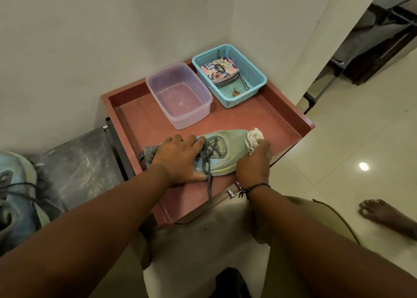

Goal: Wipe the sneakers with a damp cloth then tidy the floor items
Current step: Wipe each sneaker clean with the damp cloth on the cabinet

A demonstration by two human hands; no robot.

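Pressing the sneaker (225, 150) down on the red tabletop (266, 119), the left hand (178, 160) lies flat over the heel and the collar, with its fingers (196, 141) spread and curved over the upper; they do not close around anything, they only hold the shoe firm. The right hand (255, 162) is at the other end, its fingers (262, 147) closed on a bunched damp cloth (253, 138) that touches the toe. The long axis of the sneaker runs from the left fingers to the right fingers, with the heel under the left ones and the toe just beyond the right ones, so a wiping stroke probably goes along this axis, from the toe back toward the laces (211, 160). The right hand is the nearer one to the part that is cleaned now.

Beyond the fingers, farther on the tabletop, stands a clear plastic container (180, 115) with a little water, and beside it a blue mesh basket (255, 72) with a patterned pouch (220, 71) inside. The tabletop has a raised rim and looks dusty. Far to the left of the left fingers, the second sneaker (15, 196) waits on a lower dark shelf (83, 162). The floor (352, 139) is of pale shiny tiles, and a bare foot (383, 214) rests on it at the right. The walls make a corner behind the basket.
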